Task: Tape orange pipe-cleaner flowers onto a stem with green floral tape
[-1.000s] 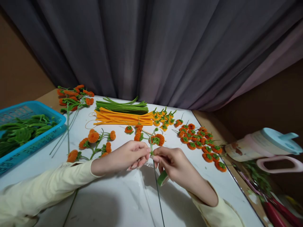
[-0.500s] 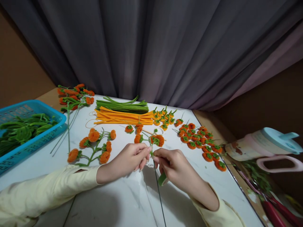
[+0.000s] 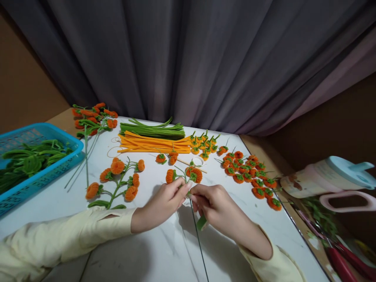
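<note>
My left hand (image 3: 164, 203) pinches the top of a thin green wire stem (image 3: 197, 235), just below its fuzzy orange pumpkin-like heads (image 3: 194, 175). Close beside it, my right hand (image 3: 220, 205) is closed at the same joint, thumb and forefinger together. A roll of green floral tape (image 3: 201, 223) hangs under my right palm, partly hidden by the fingers. The bare wire slants down toward the table's front. Left of my hands lies a branch (image 3: 119, 184) with several orange heads and green leaves.
Behind my hands are green pipe cleaners (image 3: 152, 130), orange ones (image 3: 155, 145) and small yellow-orange heads (image 3: 202, 145). Loose orange pumpkins (image 3: 243, 169) lie to the right. A blue basket (image 3: 73, 145) of leaves stands left; a tumbler (image 3: 311, 178) and red-handled tool (image 3: 340, 260) sit right.
My left hand has shifted slightly up and to the right along the stem, its fingers now nearer the orange heads. My right hand stays almost in place.
</note>
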The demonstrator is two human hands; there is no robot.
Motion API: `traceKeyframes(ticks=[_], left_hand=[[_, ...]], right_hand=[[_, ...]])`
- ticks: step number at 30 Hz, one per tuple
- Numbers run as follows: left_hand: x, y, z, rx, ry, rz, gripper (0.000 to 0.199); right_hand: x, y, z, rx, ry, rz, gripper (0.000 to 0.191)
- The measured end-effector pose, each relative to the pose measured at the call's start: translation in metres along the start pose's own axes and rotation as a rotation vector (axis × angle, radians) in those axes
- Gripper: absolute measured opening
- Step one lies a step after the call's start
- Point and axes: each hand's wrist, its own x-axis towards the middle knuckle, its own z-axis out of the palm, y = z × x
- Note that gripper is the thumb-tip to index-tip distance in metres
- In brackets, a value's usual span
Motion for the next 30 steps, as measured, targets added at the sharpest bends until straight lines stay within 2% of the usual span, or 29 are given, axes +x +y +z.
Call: traceKeyframes(ticks=[7, 12, 15, 19, 21, 24, 26, 30], left_hand=[[0.002, -0.007, 0.002, 0.156, 0.082, 0.041, 0.036], [0.003, -0.009, 0.001, 0.272, 0.067, 0.003, 0.034], [0.003, -0.011, 0.001, 0.302, 0.072, 0.012, 0.035], [0.003, -0.01, 0.0, 0.289, 0.075, -0.009, 0.035], [0.003, -0.008, -0.001, 0.243, 0.048, -0.039, 0.037], [0.002, -0.008, -0.001, 0.128, -0.06, -0.079, 0.038], [0.002, -0.013, 0.0, 0.057, -0.127, -0.109, 0.039], [0.005, -0.031, 0.002, -0.061, -0.184, -0.194, 0.039]], right_hand=[[0.001, 0.001, 0.004, -0.094, -0.01, -0.019, 0.024], [-0.005, -0.003, 0.011, -0.403, -0.047, -0.013, 0.027], [-0.007, -0.008, 0.015, -0.581, -0.108, -0.003, 0.038], [-0.009, -0.009, 0.021, -0.691, -0.111, -0.012, 0.049], [-0.009, -0.006, 0.025, -0.677, -0.098, -0.001, 0.05], [-0.01, 0.0, 0.031, -0.558, -0.06, 0.039, 0.047], [-0.008, 0.006, 0.035, -0.432, -0.019, 0.06, 0.039], [0.002, 0.022, 0.039, -0.13, 0.057, 0.108, 0.021]])
